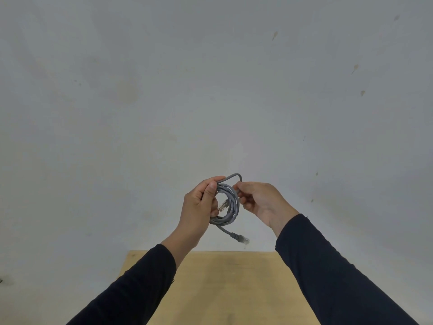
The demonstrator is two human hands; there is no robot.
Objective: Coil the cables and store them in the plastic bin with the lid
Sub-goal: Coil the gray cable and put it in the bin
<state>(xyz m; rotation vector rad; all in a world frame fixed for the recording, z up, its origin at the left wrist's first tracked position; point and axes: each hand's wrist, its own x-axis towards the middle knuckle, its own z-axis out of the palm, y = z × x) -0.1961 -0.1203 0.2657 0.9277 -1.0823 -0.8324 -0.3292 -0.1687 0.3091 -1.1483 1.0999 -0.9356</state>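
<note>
Grey round network cable (228, 205), coiled into a small hoop, is hanging in your left hand (199, 207), which is gripping its nine o'clock side. Your right hand (260, 200) is pinching the loose strand at two o'clock, while one clear plug (242, 239) is dangling at six o'clock above the tan wooden table (225, 289).

Bare indoor room, type unclear: could be a plain workroom or spare room. Pale grey-white painted wall (210, 90) fills most of the view, from 9 through 12 to 3 o'clock, with brownish stains (127, 90) at 10 o'clock and small drip marks (355, 69) at 2 o'clock. Unfinished plywood tabletop (222, 289) at 6 o'clock, butted against the wall. No furnishings readable.
</note>
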